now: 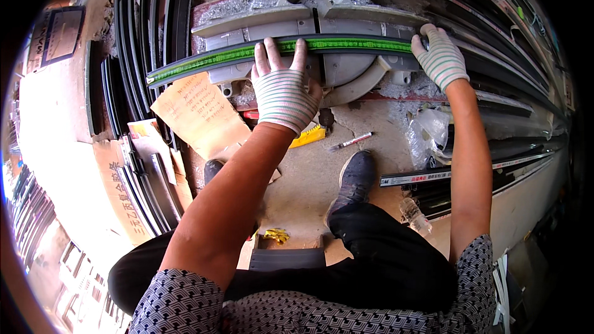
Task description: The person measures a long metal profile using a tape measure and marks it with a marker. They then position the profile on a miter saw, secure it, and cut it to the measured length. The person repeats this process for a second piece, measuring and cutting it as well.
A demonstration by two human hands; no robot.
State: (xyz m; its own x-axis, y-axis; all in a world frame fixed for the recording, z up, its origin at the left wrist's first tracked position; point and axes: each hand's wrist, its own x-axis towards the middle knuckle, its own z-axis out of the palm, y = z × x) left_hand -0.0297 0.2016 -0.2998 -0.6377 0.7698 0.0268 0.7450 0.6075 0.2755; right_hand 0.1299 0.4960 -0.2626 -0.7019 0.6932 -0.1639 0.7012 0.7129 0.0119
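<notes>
A bright green tape measure [221, 57] is stretched along a long dark profile strip [352, 51], which lies across the grey metal bed of a saw [365, 27]. My left hand [281, 93], in a white glove with green stripes and bare fingertips, rests on the tape and strip left of the saw's slot. Its fingers are stretched and spread. At the right end of the visible tape, my right hand [439, 59], gloved alike, has its fingers curled round the tape measure. The tape's case is mostly hidden by that hand.
Below the strip lie a cardboard sheet with handwriting [201, 114], a yellow tool [308, 137] and a marker-like stick [351, 141]. Dark profiles [127, 55] stand left; more strips [513, 68] and clear plastic wrap [429, 130] are at right. A plastic bottle [416, 215] lies near my leg.
</notes>
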